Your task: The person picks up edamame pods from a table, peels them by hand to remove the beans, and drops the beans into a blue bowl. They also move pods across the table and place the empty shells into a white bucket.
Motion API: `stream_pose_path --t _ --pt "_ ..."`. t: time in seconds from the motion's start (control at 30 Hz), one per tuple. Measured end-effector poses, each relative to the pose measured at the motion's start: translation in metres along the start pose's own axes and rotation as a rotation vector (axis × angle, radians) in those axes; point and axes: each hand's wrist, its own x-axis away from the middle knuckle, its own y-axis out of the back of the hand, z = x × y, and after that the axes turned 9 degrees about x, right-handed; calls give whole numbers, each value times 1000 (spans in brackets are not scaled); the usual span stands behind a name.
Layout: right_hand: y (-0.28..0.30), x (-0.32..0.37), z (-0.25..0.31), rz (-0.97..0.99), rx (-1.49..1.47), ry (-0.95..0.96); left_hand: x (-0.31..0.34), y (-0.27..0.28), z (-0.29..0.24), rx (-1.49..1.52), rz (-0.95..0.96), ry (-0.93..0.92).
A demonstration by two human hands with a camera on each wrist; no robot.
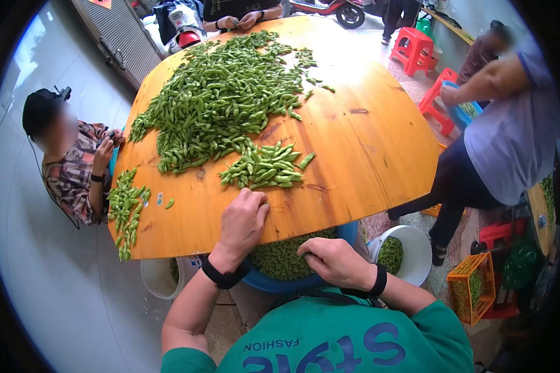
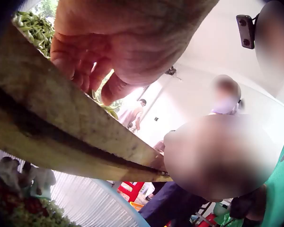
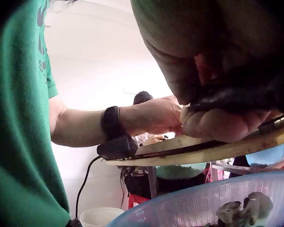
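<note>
On the wooden table (image 1: 354, 149), my left hand (image 1: 242, 224) (image 2: 128, 42) lies with bent fingers at the near edge of a small heap of green pods (image 1: 267, 166). In the left wrist view a pod shows behind the thumb tip; whether the fingers grip one is hidden. My right hand (image 1: 339, 261) (image 3: 227, 71) hovers beyond the table's edge over a blue basket (image 1: 264, 285) (image 3: 180, 198) of shelled beans (image 1: 283, 256). Its fingers are curled, thumb against them, with no item visible between them.
A large pile of pods (image 1: 211, 99) covers the table's far left part, and a smaller one (image 1: 126, 211) lies at the left edge. White buckets (image 1: 415, 255) flank the basket. People sit left and across; another stands at right near red stools (image 1: 410, 51) and an orange crate (image 1: 473, 286).
</note>
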Motion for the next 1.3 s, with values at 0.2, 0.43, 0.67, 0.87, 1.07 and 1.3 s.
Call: stream_pose_path --t 0.2,0.43,0.67,0.87,1.07,1.3 --pt "14 -8 15 -80 -22 -69 5 0 2 371 3 259" --pt "4 -21 14 -271 -85 -89 27 6 -45 1162 151 708" --pt "-10 -18 17 -288 30 -42 41 -7 -61 1077 11 664" --pt "-8 -18 15 -365 251 42 50 -21 -69 1020 -55 621" --pt "-6 -16 16 -341 309 30 53 -27 -73 921 -133 578" --pt "-7 -13 18 -341 325 43 53 -33 -73 735 -156 443"
